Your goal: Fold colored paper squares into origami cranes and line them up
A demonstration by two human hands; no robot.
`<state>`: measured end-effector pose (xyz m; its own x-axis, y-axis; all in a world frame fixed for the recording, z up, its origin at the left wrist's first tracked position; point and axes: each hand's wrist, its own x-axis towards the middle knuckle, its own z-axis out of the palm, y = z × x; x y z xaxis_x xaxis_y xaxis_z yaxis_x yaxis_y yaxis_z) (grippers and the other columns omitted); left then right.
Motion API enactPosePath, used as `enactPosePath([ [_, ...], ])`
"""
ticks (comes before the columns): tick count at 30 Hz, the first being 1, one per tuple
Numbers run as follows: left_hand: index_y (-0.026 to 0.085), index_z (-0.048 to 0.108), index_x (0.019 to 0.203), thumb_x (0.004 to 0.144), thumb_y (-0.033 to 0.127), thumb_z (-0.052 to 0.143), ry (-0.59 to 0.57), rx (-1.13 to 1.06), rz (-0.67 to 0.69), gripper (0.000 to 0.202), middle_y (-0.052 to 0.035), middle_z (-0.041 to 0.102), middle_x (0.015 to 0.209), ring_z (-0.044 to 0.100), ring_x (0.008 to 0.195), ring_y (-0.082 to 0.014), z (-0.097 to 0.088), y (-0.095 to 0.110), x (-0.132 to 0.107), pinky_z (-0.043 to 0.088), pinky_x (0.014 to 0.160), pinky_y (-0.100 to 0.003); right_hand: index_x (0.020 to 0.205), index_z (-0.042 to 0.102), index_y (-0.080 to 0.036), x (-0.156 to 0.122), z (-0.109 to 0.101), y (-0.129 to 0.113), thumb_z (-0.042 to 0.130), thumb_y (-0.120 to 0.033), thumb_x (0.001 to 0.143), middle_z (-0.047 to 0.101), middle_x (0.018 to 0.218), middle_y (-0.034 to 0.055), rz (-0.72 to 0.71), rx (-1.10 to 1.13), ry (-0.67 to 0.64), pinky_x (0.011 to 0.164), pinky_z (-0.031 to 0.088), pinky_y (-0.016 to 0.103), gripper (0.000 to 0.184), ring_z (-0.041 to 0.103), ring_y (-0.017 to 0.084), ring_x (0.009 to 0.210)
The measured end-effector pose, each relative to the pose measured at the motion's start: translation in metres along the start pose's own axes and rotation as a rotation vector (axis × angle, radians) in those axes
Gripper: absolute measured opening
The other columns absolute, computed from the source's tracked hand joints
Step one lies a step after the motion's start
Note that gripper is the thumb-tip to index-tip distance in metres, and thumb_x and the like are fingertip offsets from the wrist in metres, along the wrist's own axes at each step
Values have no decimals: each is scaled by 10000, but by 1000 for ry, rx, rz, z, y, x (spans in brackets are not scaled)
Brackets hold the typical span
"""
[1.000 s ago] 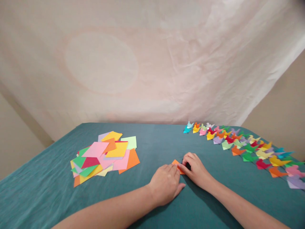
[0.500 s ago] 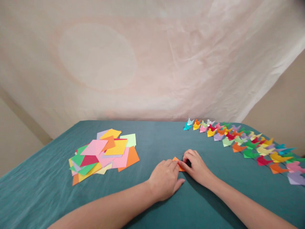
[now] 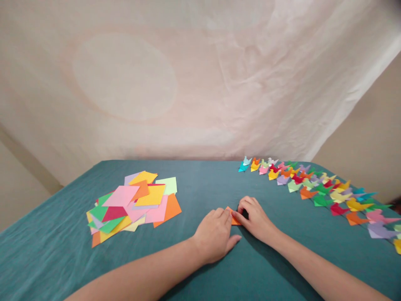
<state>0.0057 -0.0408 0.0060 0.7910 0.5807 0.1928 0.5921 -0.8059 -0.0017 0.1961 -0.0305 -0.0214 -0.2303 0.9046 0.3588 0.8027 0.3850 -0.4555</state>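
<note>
Over the last second, your hands have barely changed: both stay on the small orange paper [image 3: 236, 222], just right of the lower centre of the frame. The view has shifted slightly, and a yellow folded bird [image 3: 397, 246] now shows at the right edge. As I judge it, your work on this paper sits at the same point.

Your left hand [image 3: 216, 235] lies palm down, fingers together over the paper's left side, thumb spread away. Your right hand [image 3: 254, 218] has its thumb on the paper and its fingers curled; I cannot tell whether they pinch it.

You have no containers in view. Loose coloured sheets [image 3: 120, 196] overlap directly on the table [image 3: 200, 184] at left; folded paper birds [image 3: 308, 194] fill the right side.
</note>
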Motion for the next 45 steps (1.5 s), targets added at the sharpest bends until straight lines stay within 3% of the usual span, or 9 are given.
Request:
enactPosePath([
  [21, 51, 448, 1242, 883, 541, 349, -25, 37, -5, 616, -173, 525, 1239, 481, 1064, -270, 0, 1, 1, 382, 870, -381, 673, 510, -203, 0, 3, 4, 517, -350, 852, 543, 766, 41, -15, 0, 26, 699, 412, 341, 231, 501, 192, 764],
  [28, 41, 455, 1242, 892, 533, 325, -32, 46, -3, 617, -178, 515, 1252, 479, 1062, -271, -1, 2, 2, 387, 868, -376, 746, 534, -207, 0, -4, 6, 462, -364, 872, 569, 740, 24, 118, 227, 27, 692, 435, 323, 214, 525, 179, 731],
  [33, 49, 471, 1224, 890, 530, 333, -31, 50, -11, 602, -174, 508, 1261, 479, 1062, -268, -1, 2, 2, 386, 870, -372, 859, 568, -200, -2, -20, 9, 472, -362, 855, 602, 797, 22, 176, 410, -64, 682, 461, 296, 189, 559, 168, 742],
  [38, 53, 462, 1234, 893, 517, 339, -14, 49, -5, 588, -168, 512, 1257, 480, 1066, -268, 0, 1, 0, 380, 876, -376, 954, 582, -204, -5, -30, 10, 540, -301, 800, 606, 808, 14, 108, 383, -191, 723, 470, 310, 186, 572, 168, 762],
  [45, 64, 478, 1215, 894, 518, 337, -3, 55, 10, 574, -166, 524, 1235, 484, 1050, -273, 1, 0, 0, 384, 867, -382, 912, 595, -212, -6, -25, 7, 558, -232, 766, 610, 793, 14, 85, 330, -169, 750, 467, 331, 152, 569, 177, 774],
])
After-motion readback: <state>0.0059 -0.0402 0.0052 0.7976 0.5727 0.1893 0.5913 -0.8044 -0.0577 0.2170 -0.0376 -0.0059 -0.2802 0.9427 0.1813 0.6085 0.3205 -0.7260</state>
